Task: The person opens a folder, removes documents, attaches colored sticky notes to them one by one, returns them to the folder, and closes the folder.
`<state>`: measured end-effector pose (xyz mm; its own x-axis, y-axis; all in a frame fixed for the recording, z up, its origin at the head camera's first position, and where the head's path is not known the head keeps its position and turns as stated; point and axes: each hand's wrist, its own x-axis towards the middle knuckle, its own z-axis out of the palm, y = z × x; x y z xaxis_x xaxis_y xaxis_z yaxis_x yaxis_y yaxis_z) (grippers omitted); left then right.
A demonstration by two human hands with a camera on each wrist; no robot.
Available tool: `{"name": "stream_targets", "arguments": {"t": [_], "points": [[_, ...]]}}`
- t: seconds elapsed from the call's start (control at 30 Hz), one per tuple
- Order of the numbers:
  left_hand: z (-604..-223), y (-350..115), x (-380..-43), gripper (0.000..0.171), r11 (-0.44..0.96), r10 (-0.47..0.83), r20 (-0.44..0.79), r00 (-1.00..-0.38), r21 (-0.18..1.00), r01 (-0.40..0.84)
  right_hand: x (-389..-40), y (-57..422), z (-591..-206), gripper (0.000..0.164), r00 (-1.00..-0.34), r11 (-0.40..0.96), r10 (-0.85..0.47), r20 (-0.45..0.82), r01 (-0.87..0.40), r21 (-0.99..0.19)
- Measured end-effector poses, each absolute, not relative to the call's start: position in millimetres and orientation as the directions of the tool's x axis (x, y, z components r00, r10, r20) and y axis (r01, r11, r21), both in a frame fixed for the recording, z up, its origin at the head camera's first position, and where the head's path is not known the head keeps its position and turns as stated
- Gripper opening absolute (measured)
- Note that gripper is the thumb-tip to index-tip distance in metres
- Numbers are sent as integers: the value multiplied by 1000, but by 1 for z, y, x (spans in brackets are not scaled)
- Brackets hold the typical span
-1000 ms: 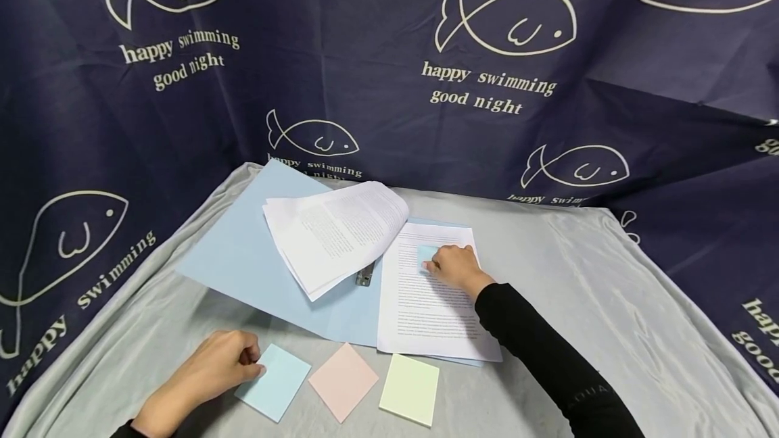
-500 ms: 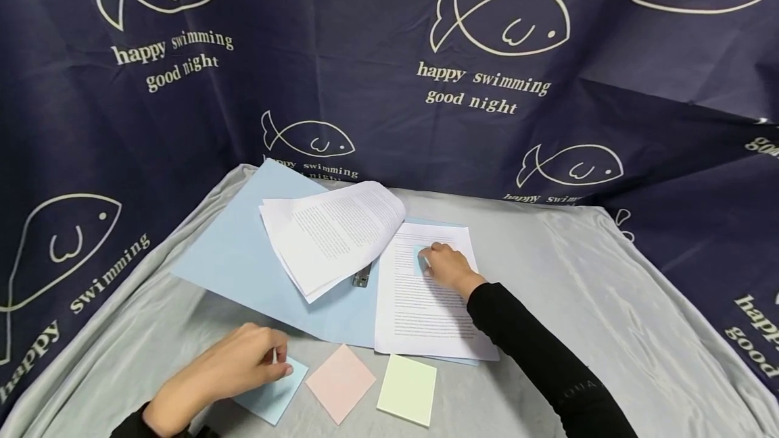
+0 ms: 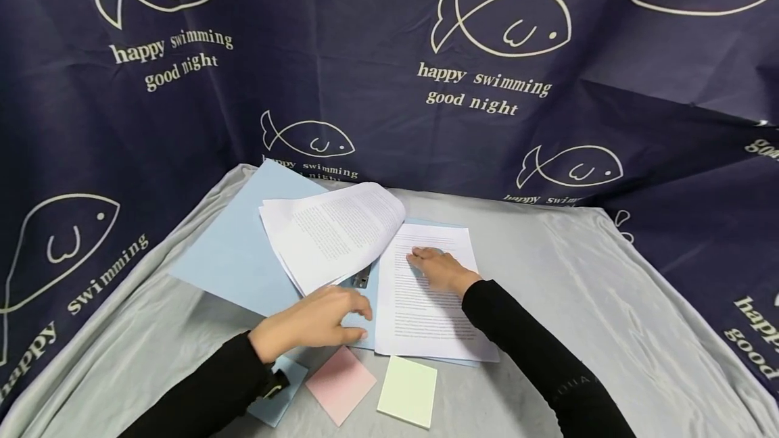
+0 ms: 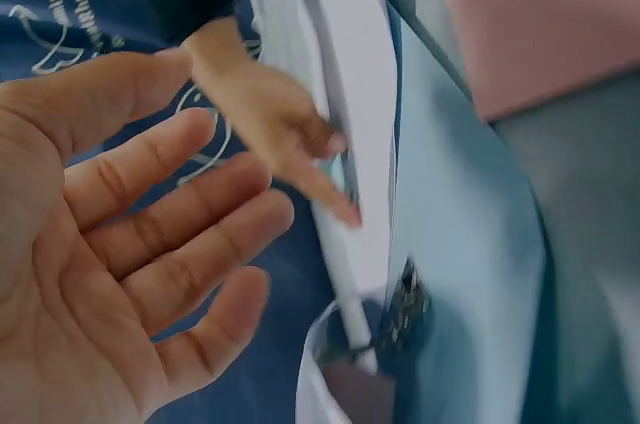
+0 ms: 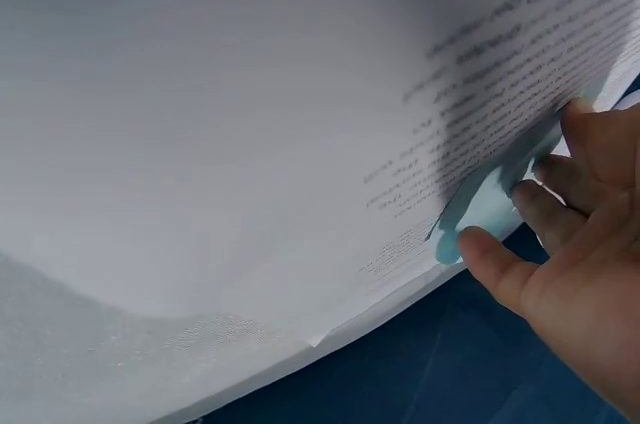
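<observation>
A pale blue folder (image 3: 231, 249) lies spread on the table, with a printed page (image 3: 426, 323) on its right half. My right hand (image 3: 439, 269) rests on this page, its fingers extended over a light blue sticky note (image 5: 490, 202), most of which they hide in the head view. My left hand (image 3: 319, 316) hovers over the folder's lower middle, fingers loosely spread and holding nothing; the left wrist view shows its bare palm. Turned-over sheets (image 3: 328, 232) curl across the folder's left half, beside a metal clip (image 3: 362, 278).
Along the near side lie a blue sticky-note pad (image 3: 293, 378), partly under my left sleeve, a pink pad (image 3: 341, 387) and a pale green pad (image 3: 408, 392). A grey cloth (image 3: 548, 276) covers the table. A dark blue fish-print curtain (image 3: 389, 73) hangs behind.
My left hand has moved from the blue pad rightward and up to the folder. My right hand's fingers have gone from pinching the blue note to lying flatter over it.
</observation>
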<state>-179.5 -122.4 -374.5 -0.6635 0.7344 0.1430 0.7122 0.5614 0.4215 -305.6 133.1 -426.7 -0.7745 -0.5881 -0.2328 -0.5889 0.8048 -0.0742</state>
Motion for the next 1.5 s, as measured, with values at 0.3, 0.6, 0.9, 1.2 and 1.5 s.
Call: {"name": "stream_targets", "arguments": {"t": [0.3, 0.6, 0.9, 1.2, 1.5], "points": [[-389, -80, -210, 34, 620, 757, -63, -650, 381, 686, -306, 128, -426, 72, -794, 834, -549, -262, -540, -112], [-403, -71, -224, 43, 686, 708, -163, -687, 387, 616, -307, 128, -430, 74, -791, 835, -549, -269, -534, -131], [-415, -66, -225, 54, 697, 711, -148, -688, 276, 662, -307, 128, -428, 75, -797, 842, -536, -276, -527, -114], [-415, -62, -222, 59, 729, 683, -158, -713, 212, 651, -310, 134, -429, 74, -795, 830, -558, -238, -541, -139], [-416, -63, -221, 60, 730, 682, -148, -716, 201, 654, -308, 136, -433, 59, -846, 866, -500, -186, -481, -138]]}}
